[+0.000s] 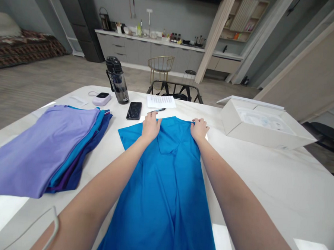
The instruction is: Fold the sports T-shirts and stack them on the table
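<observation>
A bright blue short-sleeved top [166, 192] lies lengthwise on the white table in front of me, its shoulder end away from me and its lower part running out of view at the bottom. One sleeve spreads out to the left, and the fabric is loosely creased near the neck. My left hand [151, 127] grips the top at the left shoulder, fingers bent over the cloth. At the right shoulder edge, my right hand [199, 129] is closed on the fabric; the part under its fingers is hidden.
A stack of folded clothes, lavender on top [48, 145], lies left. Behind are a water bottle [120, 85], a phone [134, 110], a small lilac device [101, 99], a pen [158, 110] and a printed sheet [161, 101]. An open white box [267, 132] stands right. A chair [176, 90] is beyond the table.
</observation>
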`<state>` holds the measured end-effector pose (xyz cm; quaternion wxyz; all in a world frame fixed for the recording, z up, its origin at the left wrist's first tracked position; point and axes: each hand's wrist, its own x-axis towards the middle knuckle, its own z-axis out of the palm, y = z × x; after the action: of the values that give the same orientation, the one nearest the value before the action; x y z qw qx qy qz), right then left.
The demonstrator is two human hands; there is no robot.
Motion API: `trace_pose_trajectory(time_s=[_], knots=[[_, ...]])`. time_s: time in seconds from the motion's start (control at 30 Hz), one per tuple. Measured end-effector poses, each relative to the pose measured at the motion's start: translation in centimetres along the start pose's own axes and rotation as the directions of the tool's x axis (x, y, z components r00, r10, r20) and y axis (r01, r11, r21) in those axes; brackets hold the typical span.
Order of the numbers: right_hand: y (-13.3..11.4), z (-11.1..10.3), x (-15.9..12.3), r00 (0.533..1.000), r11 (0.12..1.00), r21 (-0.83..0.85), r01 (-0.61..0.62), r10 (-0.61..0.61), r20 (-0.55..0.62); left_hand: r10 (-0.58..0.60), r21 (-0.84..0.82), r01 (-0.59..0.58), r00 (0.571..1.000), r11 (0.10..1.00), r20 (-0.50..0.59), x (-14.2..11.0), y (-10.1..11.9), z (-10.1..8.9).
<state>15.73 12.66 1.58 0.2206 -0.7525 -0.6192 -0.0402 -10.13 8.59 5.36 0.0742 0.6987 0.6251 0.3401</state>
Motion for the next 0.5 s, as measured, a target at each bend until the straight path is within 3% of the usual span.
trace_pose_trajectory(time_s=[0.07,0.13,0.2,0.23,0.3,0.37,0.5], knots=[[-0.4,-0.4,-1.0,0.999,0.999,-0.015,0.033,-0.033,-0.032,0.205,0.090,-0.208,0.978,0.974,0.051,-2.2,0.1,-0.9],[-0.8,-1.1,-2.1,0.994,0.995,-0.009,0.096,-0.097,-0.054,0.420,0.085,-0.452,0.873,0.888,0.248,-4.8,0.2,-2.0],[-1.3,-1.8,-3.4,0.981,0.981,0.032,0.190,-0.189,-0.031,0.524,0.050,-0.589,0.753,0.807,0.398,-7.0,0.2,-2.8],[-1.6,-2.0,-4.3,0.972,0.970,0.064,0.234,-0.234,-0.001,0.540,0.054,-0.620,0.720,0.783,0.435,-7.8,0.2,-3.0],[-2.1,-2.3,-6.1,0.956,0.955,0.125,0.268,-0.280,0.091,0.543,0.100,-0.653,0.697,0.751,0.468,-8.9,0.0,-3.0],[-2.3,-2.2,-7.8,0.945,0.965,0.137,0.224,-0.249,0.212,0.540,0.166,-0.677,0.690,0.717,0.482,-9.2,-0.1,-2.7],[-2.2,-1.9,-9.6,0.907,0.986,0.035,0.161,-0.162,0.388,0.525,0.290,-0.679,0.718,0.674,0.457,-9.2,-0.4,-2.9]])
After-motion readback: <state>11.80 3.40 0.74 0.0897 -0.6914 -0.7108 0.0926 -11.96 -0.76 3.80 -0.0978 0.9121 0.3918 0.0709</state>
